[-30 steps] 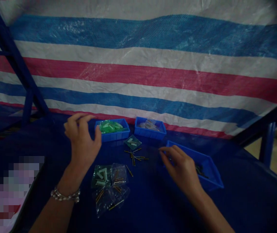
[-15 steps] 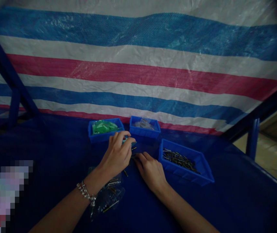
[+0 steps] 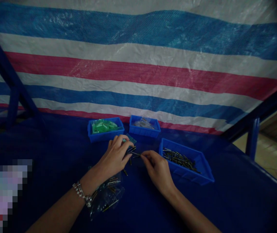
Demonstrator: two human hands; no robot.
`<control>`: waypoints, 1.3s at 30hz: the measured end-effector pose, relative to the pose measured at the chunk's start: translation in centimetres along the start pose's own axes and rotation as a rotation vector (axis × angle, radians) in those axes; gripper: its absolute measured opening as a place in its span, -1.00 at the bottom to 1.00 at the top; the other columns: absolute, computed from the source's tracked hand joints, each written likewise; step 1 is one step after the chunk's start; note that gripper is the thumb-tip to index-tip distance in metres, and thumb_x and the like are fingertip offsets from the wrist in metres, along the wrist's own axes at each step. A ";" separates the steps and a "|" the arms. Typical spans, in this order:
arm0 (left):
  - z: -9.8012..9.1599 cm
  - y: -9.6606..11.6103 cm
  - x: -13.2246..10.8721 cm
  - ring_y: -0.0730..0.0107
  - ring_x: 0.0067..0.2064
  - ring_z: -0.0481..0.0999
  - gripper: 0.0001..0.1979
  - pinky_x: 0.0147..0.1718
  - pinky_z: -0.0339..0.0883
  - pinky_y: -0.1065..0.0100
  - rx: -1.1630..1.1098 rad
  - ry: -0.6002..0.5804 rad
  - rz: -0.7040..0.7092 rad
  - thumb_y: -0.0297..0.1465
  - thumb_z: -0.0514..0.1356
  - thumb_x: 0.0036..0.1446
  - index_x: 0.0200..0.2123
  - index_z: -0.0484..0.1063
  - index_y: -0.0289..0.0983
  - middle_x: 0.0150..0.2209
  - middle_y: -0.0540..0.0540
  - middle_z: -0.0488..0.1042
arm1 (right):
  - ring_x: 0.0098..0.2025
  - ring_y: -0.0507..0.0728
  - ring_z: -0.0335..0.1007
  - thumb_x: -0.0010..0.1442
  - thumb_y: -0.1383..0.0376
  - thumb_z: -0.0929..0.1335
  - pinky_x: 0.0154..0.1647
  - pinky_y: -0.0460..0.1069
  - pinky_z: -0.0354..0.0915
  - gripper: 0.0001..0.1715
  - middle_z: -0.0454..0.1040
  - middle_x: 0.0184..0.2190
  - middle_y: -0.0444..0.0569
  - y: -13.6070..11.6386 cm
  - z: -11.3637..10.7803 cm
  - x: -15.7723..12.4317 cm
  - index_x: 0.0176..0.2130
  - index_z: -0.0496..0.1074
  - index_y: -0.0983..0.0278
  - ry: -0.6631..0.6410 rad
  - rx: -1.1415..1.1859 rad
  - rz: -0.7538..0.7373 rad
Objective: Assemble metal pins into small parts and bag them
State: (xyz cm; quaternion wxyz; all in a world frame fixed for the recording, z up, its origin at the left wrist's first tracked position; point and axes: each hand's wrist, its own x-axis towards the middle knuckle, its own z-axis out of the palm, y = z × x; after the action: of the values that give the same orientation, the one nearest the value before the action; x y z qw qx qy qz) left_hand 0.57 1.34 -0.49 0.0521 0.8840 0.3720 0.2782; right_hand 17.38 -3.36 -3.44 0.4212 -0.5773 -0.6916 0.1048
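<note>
My left hand rests on the dark blue table with its fingers curled round a small clear bag and some loose metal pins. My right hand sits just to the right, thumb and forefinger pinched on a thin pin that points toward the left hand. The two hands almost touch. Under my left wrist lie filled clear bags of pins and pale parts.
Three blue bins stand behind and beside the hands: one with green parts, one with clear bags, and a larger one full of dark pins at the right. A striped tarp hangs behind. Blue frame posts stand at both sides.
Both hands came together at the loose pins in the middle; the left came down from the raised position at the green bin, the right moved left from the pin bin and now pinches a pin.
</note>
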 end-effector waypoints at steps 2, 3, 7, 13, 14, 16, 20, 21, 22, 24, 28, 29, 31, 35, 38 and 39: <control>0.1 0.3 -0.1 0.25 -0.11 0.23 -0.80 -0.18 0.15 0.20 -0.034 -0.017 0.014 -0.48 0.14 0.01 -0.23 0.28 -0.21 -0.13 -0.08 0.22 | -0.49 0.03 0.31 0.13 0.31 0.20 -0.49 -0.11 0.20 -0.81 0.42 -0.50 -0.08 -0.3 -0.1 0.0 -0.36 0.37 0.29 0.012 0.038 0.008; 0.2 0.4 -0.1 0.26 -0.11 0.23 -0.83 -0.19 0.15 0.21 -0.046 -0.022 0.015 -0.47 0.14 0.02 -0.25 0.29 -0.21 -0.14 -0.07 0.23 | -0.49 0.02 0.31 0.13 0.31 0.20 -0.50 -0.11 0.19 -0.82 0.42 -0.50 -0.08 -0.4 -0.1 0.0 -0.36 0.36 0.29 0.012 0.056 0.011; 0.2 0.7 -0.1 0.28 -0.14 0.25 -0.91 -0.20 0.15 0.21 -0.077 -0.007 0.013 -0.44 0.11 0.07 -0.30 0.31 -0.23 -0.18 -0.07 0.26 | -0.52 0.01 0.28 0.14 0.32 0.20 -0.53 -0.12 0.18 -0.83 0.40 -0.51 -0.09 -0.6 -0.2 0.0 -0.35 0.35 0.29 -0.003 0.112 0.017; 0.3 0.7 0.0 0.31 -0.16 0.26 -0.96 -0.22 0.14 0.23 -0.080 0.028 0.027 -0.45 0.07 0.10 -0.36 0.31 -0.25 -0.20 -0.07 0.28 | -0.55 0.00 0.26 0.13 0.33 0.21 -0.53 -0.12 0.17 -0.86 0.36 -0.54 -0.13 -0.7 -0.3 -0.1 -0.34 0.33 0.29 -0.004 0.130 0.003; 0.3 0.7 0.0 0.31 -0.16 0.26 -0.96 -0.22 0.14 0.23 -0.081 0.032 0.030 -0.46 0.07 0.10 -0.36 0.31 -0.25 -0.21 -0.07 0.28 | -0.55 0.00 0.25 0.13 0.33 0.21 -0.53 -0.12 0.17 -0.86 0.35 -0.55 -0.14 -0.7 -0.3 -0.1 -0.34 0.33 0.29 -0.005 0.130 0.000; 0.3 0.8 0.0 0.31 -0.15 0.26 -0.96 -0.21 0.13 0.23 -0.087 0.040 0.034 -0.45 0.07 0.10 -0.36 0.31 -0.25 -0.20 -0.07 0.28 | -0.56 -0.01 0.25 0.13 0.33 0.21 -0.52 -0.13 0.17 -0.87 0.34 -0.56 -0.15 -0.7 -0.3 0.0 -0.33 0.33 0.29 -0.008 0.125 -0.003; 0.2 0.8 0.0 0.31 -0.13 0.26 -0.96 -0.19 0.12 0.22 -0.102 0.048 0.040 -0.45 0.07 0.10 -0.36 0.31 -0.25 -0.18 -0.07 0.28 | -0.53 0.00 0.26 0.13 0.32 0.22 -0.50 -0.12 0.17 -0.86 0.36 -0.52 -0.12 -0.6 -0.3 0.0 -0.31 0.35 0.30 -0.017 0.089 -0.024; 0.2 0.8 0.0 0.32 -0.13 0.26 -0.96 -0.19 0.12 0.22 -0.104 0.052 0.044 -0.45 0.08 0.10 -0.36 0.32 -0.25 -0.19 -0.07 0.28 | -0.52 0.00 0.26 0.13 0.33 0.23 -0.49 -0.12 0.18 -0.86 0.36 -0.51 -0.12 -0.5 -0.3 0.0 -0.31 0.35 0.30 -0.018 0.077 -0.032; 0.2 0.8 0.0 0.32 -0.13 0.27 -0.96 -0.19 0.12 0.22 -0.103 0.057 0.048 -0.45 0.08 0.10 -0.36 0.32 -0.25 -0.19 -0.07 0.29 | -0.51 0.01 0.26 0.13 0.33 0.23 -0.49 -0.12 0.18 -0.85 0.36 -0.51 -0.11 -0.5 -0.2 0.0 -0.32 0.36 0.30 -0.021 0.066 -0.039; 0.3 0.8 0.0 0.31 -0.13 0.27 -0.96 -0.19 0.13 0.22 -0.097 0.066 0.058 -0.46 0.09 0.09 -0.36 0.32 -0.25 -0.18 -0.07 0.29 | -0.50 0.01 0.26 0.13 0.33 0.23 -0.48 -0.12 0.19 -0.85 0.36 -0.51 -0.11 -0.4 -0.2 0.0 -0.32 0.38 0.29 -0.029 0.047 -0.047; 0.3 0.9 -0.1 0.29 -0.13 0.26 -0.96 -0.20 0.13 0.20 -0.068 0.067 0.072 -0.48 0.10 0.07 -0.37 0.33 -0.25 -0.18 -0.08 0.29 | -0.49 0.02 0.26 0.13 0.32 0.23 -0.45 -0.11 0.21 -0.84 0.35 -0.50 -0.10 -0.3 -0.3 0.1 -0.32 0.39 0.28 -0.053 0.037 -0.055; 0.2 0.9 -0.1 0.29 -0.14 0.26 -0.95 -0.21 0.13 0.20 -0.059 0.064 0.070 -0.48 0.10 0.07 -0.37 0.33 -0.25 -0.18 -0.08 0.28 | -0.49 0.02 0.26 0.13 0.31 0.23 -0.45 -0.11 0.21 -0.84 0.35 -0.50 -0.10 -0.3 -0.3 0.1 -0.32 0.39 0.27 -0.054 0.037 -0.056; 0.1 0.9 -0.1 0.29 -0.15 0.26 -0.96 -0.22 0.13 0.20 -0.043 0.061 0.062 -0.48 0.10 0.07 -0.38 0.33 -0.25 -0.18 -0.08 0.28 | -0.49 0.02 0.26 0.14 0.31 0.23 -0.44 -0.10 0.22 -0.84 0.34 -0.50 -0.10 -0.4 -0.4 0.1 -0.32 0.39 0.27 -0.048 0.037 -0.059; -0.1 1.0 -0.1 0.30 -0.17 0.27 -0.97 -0.23 0.13 0.21 -0.037 0.069 0.069 -0.48 0.11 0.05 -0.40 0.34 -0.26 -0.18 -0.08 0.27 | -0.47 0.03 0.27 0.15 0.30 0.22 -0.43 -0.10 0.23 -0.82 0.35 -0.48 -0.09 -0.4 -0.5 0.1 -0.31 0.39 0.26 -0.030 0.025 -0.082; -0.1 1.1 -0.1 0.32 -0.18 0.27 -0.96 -0.23 0.13 0.22 -0.042 0.072 0.078 -0.49 0.12 0.05 -0.40 0.34 -0.26 -0.18 -0.07 0.27 | -0.47 0.03 0.30 0.15 0.28 0.22 -0.45 -0.11 0.23 -0.82 0.36 -0.48 -0.08 -0.2 -0.4 0.1 -0.32 0.39 0.26 -0.039 0.001 -0.079; -0.1 1.1 -0.1 0.32 -0.19 0.27 -0.96 -0.23 0.13 0.22 -0.040 0.068 0.079 -0.49 0.12 0.04 -0.40 0.34 -0.26 -0.18 -0.07 0.27 | -0.46 0.03 0.30 0.14 0.28 0.22 -0.45 -0.11 0.23 -0.82 0.37 -0.47 -0.08 -0.1 -0.4 0.1 -0.32 0.40 0.26 -0.046 -0.003 -0.077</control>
State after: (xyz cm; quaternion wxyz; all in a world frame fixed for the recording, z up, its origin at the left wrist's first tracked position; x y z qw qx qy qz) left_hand 1.15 0.48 -0.09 0.0460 0.8869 0.3326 0.3173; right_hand 17.53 -3.46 -3.10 0.4080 -0.5483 -0.7231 0.1005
